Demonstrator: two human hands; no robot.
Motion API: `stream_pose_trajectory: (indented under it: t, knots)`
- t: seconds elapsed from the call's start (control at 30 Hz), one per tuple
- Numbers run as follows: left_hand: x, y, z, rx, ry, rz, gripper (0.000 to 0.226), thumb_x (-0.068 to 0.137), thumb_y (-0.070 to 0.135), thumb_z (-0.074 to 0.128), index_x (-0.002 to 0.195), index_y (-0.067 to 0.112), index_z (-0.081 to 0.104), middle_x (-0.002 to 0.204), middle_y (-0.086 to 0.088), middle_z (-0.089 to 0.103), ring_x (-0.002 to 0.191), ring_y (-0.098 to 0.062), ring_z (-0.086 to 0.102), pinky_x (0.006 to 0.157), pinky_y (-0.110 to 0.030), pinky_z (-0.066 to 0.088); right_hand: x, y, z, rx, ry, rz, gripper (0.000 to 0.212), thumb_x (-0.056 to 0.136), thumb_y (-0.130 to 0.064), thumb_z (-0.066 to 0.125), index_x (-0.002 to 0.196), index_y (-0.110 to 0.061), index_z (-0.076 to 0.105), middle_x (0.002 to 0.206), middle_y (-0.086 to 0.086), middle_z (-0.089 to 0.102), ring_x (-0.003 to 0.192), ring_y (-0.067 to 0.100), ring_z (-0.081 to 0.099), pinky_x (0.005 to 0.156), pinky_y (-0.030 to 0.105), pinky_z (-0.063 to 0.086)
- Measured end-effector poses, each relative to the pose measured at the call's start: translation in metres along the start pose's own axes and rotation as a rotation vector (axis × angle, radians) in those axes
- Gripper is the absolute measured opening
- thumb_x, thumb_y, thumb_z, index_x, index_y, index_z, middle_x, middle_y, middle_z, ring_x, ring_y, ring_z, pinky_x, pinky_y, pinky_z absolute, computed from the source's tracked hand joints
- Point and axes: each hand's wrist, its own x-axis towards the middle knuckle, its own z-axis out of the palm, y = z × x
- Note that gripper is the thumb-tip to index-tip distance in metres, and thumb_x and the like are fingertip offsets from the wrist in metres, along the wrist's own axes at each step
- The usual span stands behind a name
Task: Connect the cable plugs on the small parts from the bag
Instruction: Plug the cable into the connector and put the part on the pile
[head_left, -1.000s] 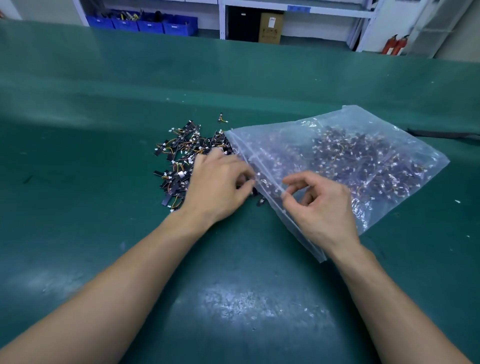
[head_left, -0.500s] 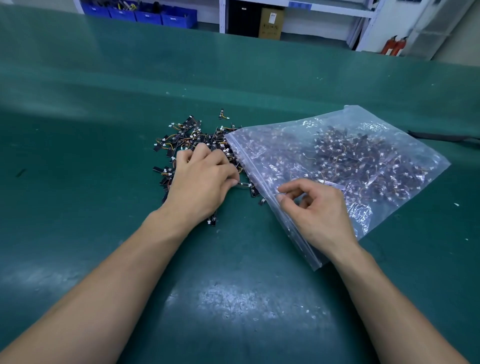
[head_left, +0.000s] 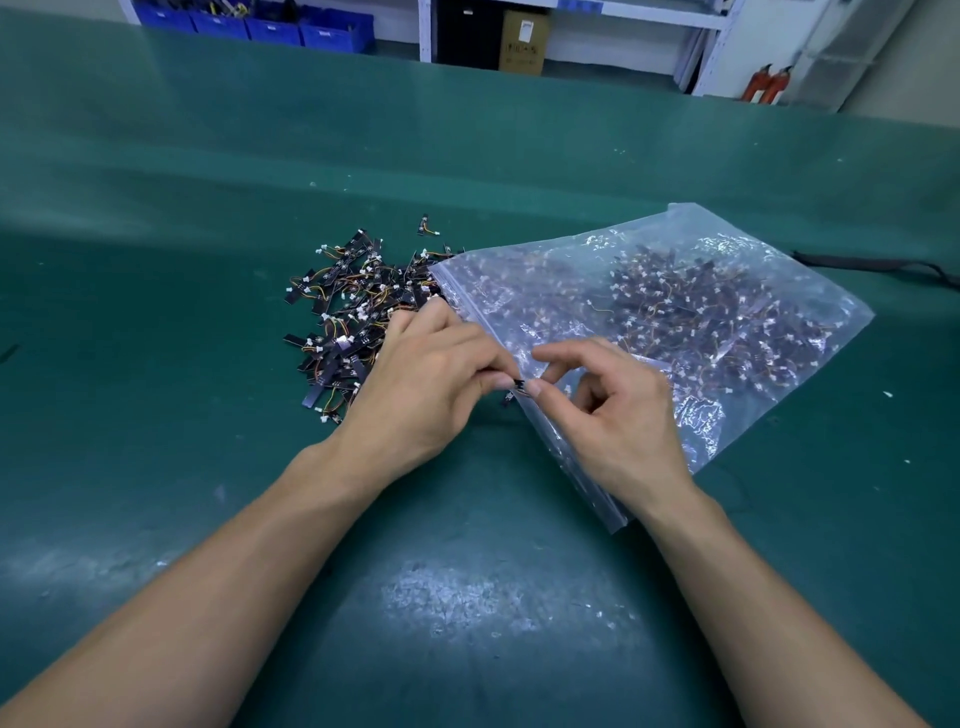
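A clear zip bag (head_left: 691, 312) full of small black parts with orange wires and white plugs lies on the green table at the right. Left of its mouth a loose pile of the same parts (head_left: 353, 312) is spread out. My left hand (head_left: 431, 384) and my right hand (head_left: 618, 415) meet over the bag's near edge. Between their fingertips they pinch one small black part (head_left: 518, 385), the left from the left side, the right with thumb and forefinger. Most of that part is hidden by the fingers.
The green table (head_left: 467, 597) stretches wide on all sides. A dark cable (head_left: 872, 262) lies at the far right. Beyond the table stand blue bins (head_left: 270, 21), a cardboard box (head_left: 522, 44), shelving and red extinguishers (head_left: 766, 83).
My left hand has come off the pile and moved right with a part. My right hand has shifted toward it, and both now pinch the same small part.
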Motion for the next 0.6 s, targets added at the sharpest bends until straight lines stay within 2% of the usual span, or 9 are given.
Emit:
stream_pose_trajectory:
  t: [0.13,0.23,0.37,0.43,0.53,0.6]
  knots:
    - [0.0001,-0.0006,0.0022,-0.062,0.037,-0.070,0.009,0.090,0.032,0.066,0.088,0.028,0.074,0.078,0.025,0.051,0.084,-0.015,0.044,0.077,-0.031,0.026,-0.0001,0.0022,0.0014,0.111,-0.045,0.075,0.031,0.084,-0.018,0.083,0.104,-0.037,0.069,0.076,-0.017,0.067,0.048,0.007,0.044,0.055,0.010,0.036]
    - [0.0012,0.0023,0.0034,-0.077,0.052,-0.079,0.008,0.089,0.029,0.067,0.086,0.027,0.075,0.077,0.025,0.052,0.083,-0.014,0.042,0.076,-0.030,0.023,-0.0006,0.0038,0.0043,0.112,-0.084,0.114,0.030,0.081,-0.021,0.085,0.098,-0.040,0.069,0.074,-0.018,0.067,0.046,0.005,0.044,0.053,0.011,0.036]
    - [0.0008,0.0056,0.0049,-0.102,0.053,-0.054,0.008,0.088,0.027,0.068,0.085,0.024,0.076,0.074,0.027,0.046,0.081,-0.014,0.040,0.076,-0.032,0.027,-0.0027,0.0037,0.0068,0.150,-0.108,0.120,0.011,0.082,-0.038,0.077,0.093,-0.036,0.075,0.071,-0.012,0.069,0.050,0.004,0.047,0.052,0.017,0.040]
    - [0.0002,0.0053,0.0053,-0.113,0.057,-0.055,0.008,0.088,0.027,0.069,0.085,0.024,0.076,0.075,0.027,0.048,0.081,-0.013,0.039,0.076,-0.035,0.031,-0.0028,0.0027,0.0064,0.149,-0.100,0.112,0.005,0.086,-0.034,0.075,0.090,-0.034,0.075,0.070,-0.012,0.071,0.051,0.005,0.051,0.052,0.016,0.040]
    - [-0.0006,0.0035,0.0061,-0.135,0.068,-0.061,0.009,0.090,0.029,0.068,0.088,0.025,0.075,0.078,0.025,0.052,0.082,-0.013,0.040,0.076,-0.036,0.034,-0.0022,0.0011,0.0047,0.172,-0.097,0.133,0.011,0.090,-0.023,0.075,0.090,-0.034,0.075,0.072,-0.010,0.074,0.057,0.013,0.062,0.053,0.021,0.045]
    - [-0.0015,0.0031,0.0074,-0.144,0.066,-0.051,0.011,0.092,0.032,0.067,0.090,0.025,0.075,0.080,0.025,0.052,0.083,-0.012,0.040,0.077,-0.037,0.036,-0.0015,-0.0006,0.0034,0.218,-0.095,0.160,0.012,0.092,-0.017,0.074,0.090,-0.029,0.076,0.070,-0.007,0.075,0.053,0.004,0.061,0.052,0.015,0.042]
